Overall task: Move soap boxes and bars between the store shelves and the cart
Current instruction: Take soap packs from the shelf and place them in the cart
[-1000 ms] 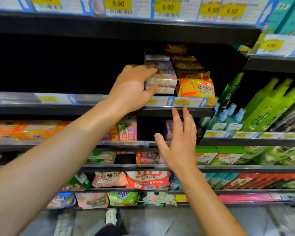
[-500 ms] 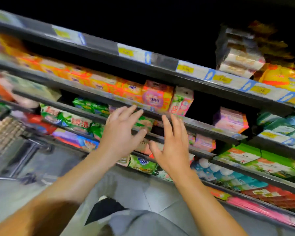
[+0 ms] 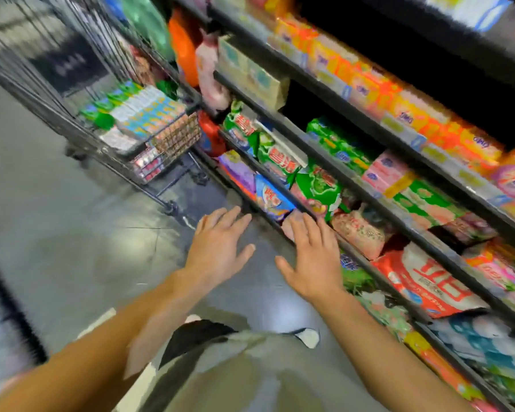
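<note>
Nearest to me, two bare forearms reach forward over the grey polished floor [image 3: 72,233], with the person's light trousers and a dark-and-white shoe [image 3: 306,337] below them. The left hand [image 3: 217,248] is spread wide, palm down, fingers straight, holding nothing, out over the floor just short of the lowest shelf edge. The right hand [image 3: 312,260] is likewise flat and wide, holding nothing, its fingertips [image 3: 302,223] level with the black front rail of a low shelf; whether they touch it I cannot tell.

Beside the right hand, the black metal store shelves [image 3: 369,191] run away on a slant, packed with soft bagged goods: a red-and-white detergent bag [image 3: 428,281], pink packets, green-and-white packets [image 3: 318,188] and a blue packet [image 3: 272,200]. One tier up sit pink and green soap boxes [image 3: 399,176], and above those a long row of orange-and-yellow soap bars [image 3: 399,105] along the shelf front.

Further off, to the left, stands the black wire cart [image 3: 81,93]. Stacked flat boxes in white, blue and green [image 3: 143,111] lie in its basket, with small red-and-white boxes [image 3: 158,153] lower at the near end. The whole view is blurred, so the labels cannot be read.
</note>
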Demonstrator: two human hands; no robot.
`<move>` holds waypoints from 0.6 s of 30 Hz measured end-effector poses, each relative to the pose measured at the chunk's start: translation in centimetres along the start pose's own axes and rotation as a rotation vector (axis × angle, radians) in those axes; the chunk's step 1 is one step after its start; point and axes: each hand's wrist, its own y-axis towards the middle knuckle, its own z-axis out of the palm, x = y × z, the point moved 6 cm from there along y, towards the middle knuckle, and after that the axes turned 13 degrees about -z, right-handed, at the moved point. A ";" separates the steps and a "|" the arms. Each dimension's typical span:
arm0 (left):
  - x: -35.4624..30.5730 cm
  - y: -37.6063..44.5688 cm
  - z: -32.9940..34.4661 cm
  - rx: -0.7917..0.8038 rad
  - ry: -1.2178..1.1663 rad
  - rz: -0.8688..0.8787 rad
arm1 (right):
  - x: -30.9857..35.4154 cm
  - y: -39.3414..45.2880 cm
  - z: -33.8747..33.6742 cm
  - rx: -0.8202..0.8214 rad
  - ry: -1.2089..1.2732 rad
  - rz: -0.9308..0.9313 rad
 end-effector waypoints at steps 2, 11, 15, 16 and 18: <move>5.7 0.1 -1.2 -0.012 0.013 -0.048 | 4.7 2.9 1.6 0.044 0.011 -0.034; 25.4 1.6 -7.4 -0.070 0.020 -0.259 | 22.2 15.8 6.0 0.060 0.082 -0.230; 31.8 4.6 -10.0 -0.102 0.033 -0.331 | 26.5 22.1 7.5 0.068 0.071 -0.299; 33.3 5.6 -10.6 -0.123 0.033 -0.339 | 27.3 23.9 7.8 0.072 0.076 -0.306; 35.9 8.2 -12.2 -0.169 0.039 -0.325 | 28.8 27.6 8.1 0.052 0.082 -0.315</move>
